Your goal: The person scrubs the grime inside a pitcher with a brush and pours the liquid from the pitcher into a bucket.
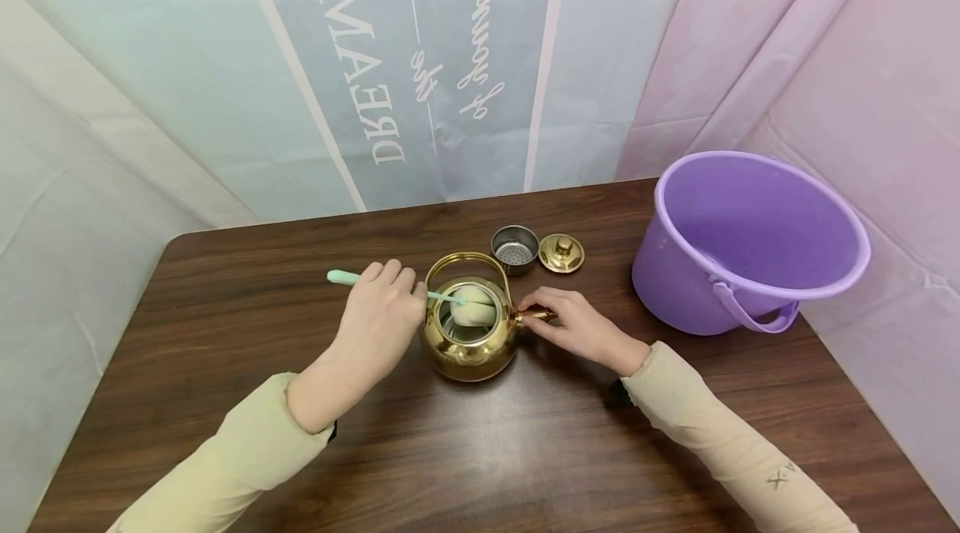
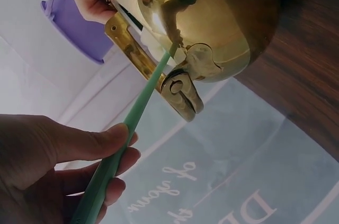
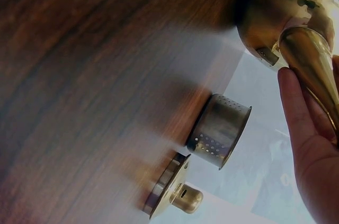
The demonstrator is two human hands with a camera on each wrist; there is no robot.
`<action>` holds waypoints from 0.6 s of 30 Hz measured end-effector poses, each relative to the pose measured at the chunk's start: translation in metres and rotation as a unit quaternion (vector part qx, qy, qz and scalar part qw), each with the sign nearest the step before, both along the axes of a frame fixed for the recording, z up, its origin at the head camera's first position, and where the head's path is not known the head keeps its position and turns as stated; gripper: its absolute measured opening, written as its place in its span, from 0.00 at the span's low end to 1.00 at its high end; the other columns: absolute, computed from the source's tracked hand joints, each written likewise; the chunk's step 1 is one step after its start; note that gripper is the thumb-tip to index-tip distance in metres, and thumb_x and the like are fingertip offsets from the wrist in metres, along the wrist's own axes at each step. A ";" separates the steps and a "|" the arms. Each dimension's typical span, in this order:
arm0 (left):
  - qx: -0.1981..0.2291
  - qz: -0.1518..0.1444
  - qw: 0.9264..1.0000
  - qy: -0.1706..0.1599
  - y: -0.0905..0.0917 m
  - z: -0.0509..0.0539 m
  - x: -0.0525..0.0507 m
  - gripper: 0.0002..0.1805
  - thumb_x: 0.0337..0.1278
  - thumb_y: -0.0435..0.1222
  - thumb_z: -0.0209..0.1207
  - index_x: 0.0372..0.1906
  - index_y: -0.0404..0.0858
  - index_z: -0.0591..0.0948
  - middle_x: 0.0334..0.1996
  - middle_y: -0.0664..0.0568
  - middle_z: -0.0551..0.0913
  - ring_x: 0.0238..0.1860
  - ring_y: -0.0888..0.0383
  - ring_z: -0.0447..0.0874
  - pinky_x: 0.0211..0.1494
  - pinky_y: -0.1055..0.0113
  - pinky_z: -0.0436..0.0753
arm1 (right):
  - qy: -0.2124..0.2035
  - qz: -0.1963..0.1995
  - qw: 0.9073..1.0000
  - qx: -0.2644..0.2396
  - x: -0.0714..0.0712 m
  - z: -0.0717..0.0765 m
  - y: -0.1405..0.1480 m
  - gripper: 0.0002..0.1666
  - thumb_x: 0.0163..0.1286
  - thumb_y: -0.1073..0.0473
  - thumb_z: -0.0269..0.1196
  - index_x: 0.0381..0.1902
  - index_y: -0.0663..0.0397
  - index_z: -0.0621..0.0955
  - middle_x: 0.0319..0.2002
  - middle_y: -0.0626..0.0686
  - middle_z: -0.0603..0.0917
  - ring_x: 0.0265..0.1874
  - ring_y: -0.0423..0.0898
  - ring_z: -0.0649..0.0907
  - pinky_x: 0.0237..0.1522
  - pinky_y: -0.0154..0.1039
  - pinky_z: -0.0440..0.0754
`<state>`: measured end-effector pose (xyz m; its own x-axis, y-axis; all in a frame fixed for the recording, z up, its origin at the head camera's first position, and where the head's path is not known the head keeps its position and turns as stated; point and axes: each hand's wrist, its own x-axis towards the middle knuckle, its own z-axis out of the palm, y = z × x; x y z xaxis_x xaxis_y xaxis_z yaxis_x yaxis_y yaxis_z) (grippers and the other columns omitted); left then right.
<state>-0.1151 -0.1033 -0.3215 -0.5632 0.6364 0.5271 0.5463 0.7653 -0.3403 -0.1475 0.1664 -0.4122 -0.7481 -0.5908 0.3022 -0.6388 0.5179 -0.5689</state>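
A gold teapot [image 1: 471,358] stands lidless on the table with its hoop handle raised. My left hand [image 1: 381,318] grips a mint-green stick [image 2: 139,108], thumb on one side and fingers on the other. The stick reaches into the teapot's mouth, where a pale, rounded head [image 1: 474,308] shows at its end; how deep it goes cannot be told. At the teapot's right side, my right hand [image 1: 576,324] holds the gold spout [image 3: 310,60] between thumb and fingers.
Behind the teapot, a perforated metal strainer [image 1: 515,248] stands beside a gold lid [image 1: 562,253] with its knob up. A large purple bucket [image 1: 678,287] with a side handle is at the right. The brown table [image 1: 247,291] ends at a printed cloth backdrop [image 1: 465,99].
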 end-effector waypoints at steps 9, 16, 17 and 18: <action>-0.009 -0.003 1.000 -0.001 0.002 0.000 0.000 0.05 0.40 0.24 0.62 0.19 0.35 0.83 0.14 0.49 0.70 0.20 0.53 0.64 0.27 0.66 0.62 | -0.001 0.000 1.000 -0.004 0.000 0.000 0.000 0.08 0.61 0.61 0.62 0.39 0.53 0.79 0.38 0.46 0.81 0.40 0.40 0.80 0.42 0.38 0.77; -0.009 -0.019 1.000 -0.021 0.001 0.001 0.004 0.04 0.39 0.25 0.64 0.23 0.36 0.84 0.16 0.49 0.73 0.21 0.53 0.66 0.27 0.66 0.63 | -0.005 0.000 1.000 -0.004 0.000 0.000 0.000 0.08 0.61 0.61 0.62 0.39 0.53 0.79 0.38 0.47 0.81 0.40 0.40 0.80 0.42 0.38 0.77; -0.010 -0.021 0.999 -0.025 0.002 0.001 0.005 0.04 0.39 0.24 0.64 0.23 0.36 0.84 0.17 0.49 0.74 0.22 0.53 0.66 0.28 0.66 0.63 | -0.005 0.000 1.000 -0.004 0.000 0.000 0.000 0.08 0.61 0.61 0.62 0.39 0.53 0.79 0.38 0.46 0.81 0.40 0.40 0.80 0.42 0.38 0.77; -0.010 -0.024 0.999 -0.029 0.002 0.001 0.006 0.05 0.39 0.24 0.64 0.24 0.36 0.85 0.17 0.49 0.74 0.22 0.53 0.67 0.28 0.66 0.63 | -0.005 -0.001 1.000 -0.003 0.000 0.000 0.000 0.08 0.61 0.61 0.62 0.39 0.53 0.79 0.38 0.46 0.81 0.40 0.40 0.80 0.42 0.38 0.77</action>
<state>-0.1095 -0.1013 -0.3200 -0.5610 0.6730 0.4821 0.6008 0.7316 -0.3221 -0.1471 0.1668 -0.4120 -0.7519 -0.5878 0.2986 -0.6323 0.5148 -0.5789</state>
